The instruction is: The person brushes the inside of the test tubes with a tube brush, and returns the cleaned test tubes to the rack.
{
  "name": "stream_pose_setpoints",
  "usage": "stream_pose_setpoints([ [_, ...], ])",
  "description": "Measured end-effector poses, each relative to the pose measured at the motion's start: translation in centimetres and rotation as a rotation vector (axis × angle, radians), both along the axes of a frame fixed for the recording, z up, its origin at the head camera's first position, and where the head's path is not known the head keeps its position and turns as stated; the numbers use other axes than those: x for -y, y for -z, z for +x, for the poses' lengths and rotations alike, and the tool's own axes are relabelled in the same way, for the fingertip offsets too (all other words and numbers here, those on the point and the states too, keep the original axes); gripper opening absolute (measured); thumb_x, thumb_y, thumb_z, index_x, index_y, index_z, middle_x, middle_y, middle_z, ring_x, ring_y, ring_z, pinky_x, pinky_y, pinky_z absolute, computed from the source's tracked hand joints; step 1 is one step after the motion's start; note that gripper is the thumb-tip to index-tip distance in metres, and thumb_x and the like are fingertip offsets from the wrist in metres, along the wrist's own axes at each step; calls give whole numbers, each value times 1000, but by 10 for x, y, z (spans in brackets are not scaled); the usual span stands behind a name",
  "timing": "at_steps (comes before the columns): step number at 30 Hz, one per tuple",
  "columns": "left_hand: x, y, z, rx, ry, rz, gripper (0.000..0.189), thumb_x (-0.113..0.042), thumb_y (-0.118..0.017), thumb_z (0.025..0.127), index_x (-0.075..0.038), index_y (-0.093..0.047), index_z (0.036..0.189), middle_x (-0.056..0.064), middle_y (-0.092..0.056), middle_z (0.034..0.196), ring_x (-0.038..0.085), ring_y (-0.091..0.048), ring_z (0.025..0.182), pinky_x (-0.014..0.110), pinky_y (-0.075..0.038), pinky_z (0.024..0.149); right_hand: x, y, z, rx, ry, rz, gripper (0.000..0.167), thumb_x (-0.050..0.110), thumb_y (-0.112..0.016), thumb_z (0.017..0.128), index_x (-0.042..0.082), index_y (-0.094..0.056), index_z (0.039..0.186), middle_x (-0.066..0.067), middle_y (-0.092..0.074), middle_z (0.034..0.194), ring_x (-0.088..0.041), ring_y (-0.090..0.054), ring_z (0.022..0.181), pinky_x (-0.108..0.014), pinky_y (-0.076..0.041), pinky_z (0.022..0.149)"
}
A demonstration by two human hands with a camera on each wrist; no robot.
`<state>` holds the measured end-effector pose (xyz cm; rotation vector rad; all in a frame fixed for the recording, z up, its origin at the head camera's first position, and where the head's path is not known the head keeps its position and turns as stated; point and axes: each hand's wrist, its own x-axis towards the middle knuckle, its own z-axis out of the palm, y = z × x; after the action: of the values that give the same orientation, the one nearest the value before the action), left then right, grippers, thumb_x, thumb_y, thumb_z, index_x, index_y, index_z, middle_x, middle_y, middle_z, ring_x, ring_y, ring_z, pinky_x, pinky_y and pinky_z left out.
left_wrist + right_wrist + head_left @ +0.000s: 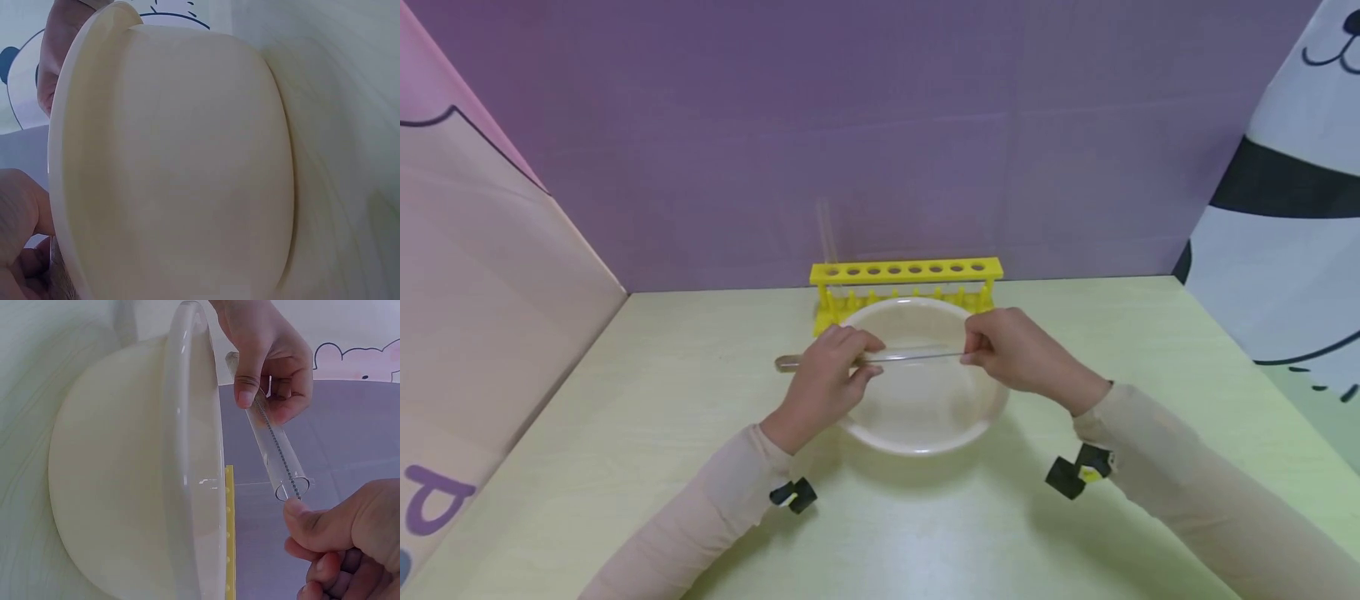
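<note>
Over a cream basin (pixel 917 448), my left hand (pixel 823 379) grips a clear glass test tube (pixel 275 447) between thumb and fingers. Its rounded end pokes out to the left of that hand, with brownish bristles (pixel 60 275) inside by the left wrist view. A twisted wire (pixel 284 459) runs along the inside and out of the tube's open mouth, like the stem of a test tube brush. My right hand (pixel 1018 350) pinches the wire's end between thumb and forefinger, just off the mouth in the right wrist view.
Behind the basin stands a yellow test tube rack (pixel 906 269) with a row of holes. Another clear tube (pixel 826 233) stands upright in its leftmost hole. A purple backdrop (pixel 880 150) closes off the table's far edge, with printed cloth panels on both sides.
</note>
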<state>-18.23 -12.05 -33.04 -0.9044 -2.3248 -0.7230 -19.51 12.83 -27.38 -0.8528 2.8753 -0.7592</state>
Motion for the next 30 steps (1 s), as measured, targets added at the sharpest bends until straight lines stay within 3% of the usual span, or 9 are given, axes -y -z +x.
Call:
stream_pose_setpoints([
  [6, 1, 0, 0, 4, 21, -31, 21, -3, -77, 76, -3, -64, 93, 5, -67, 85, 17, -55, 73, 27, -47, 66, -1, 3, -1, -33, -6, -22, 20, 1, -71, 81, 7, -58, 68, -1, -57, 61, -13, -46, 57, -26, -41, 51],
  [20, 2, 0, 1, 53, 0, -121, 16, -7, -69, 85, -4, -65, 100, 4, -68, 91, 17, -58, 79, 28, -49, 67, -1, 7, 0, -174, -13, -36, 20, -1, -71, 80, 8, -58, 68, 0, -57, 66, -15, -48, 61, -28, -41, 55],
  [30, 1, -1, 4, 132, -5, -180, 16, -10, -64, 90, -6, -65, 105, 3, -70, 94, 15, -57, 75, 25, -46, 62, -4, 13, 3, -270, -46, -65, 20, -5, -71, 79, 7, -58, 69, -1, -57, 69, -15, -54, 64, -31, -48, 60],
])
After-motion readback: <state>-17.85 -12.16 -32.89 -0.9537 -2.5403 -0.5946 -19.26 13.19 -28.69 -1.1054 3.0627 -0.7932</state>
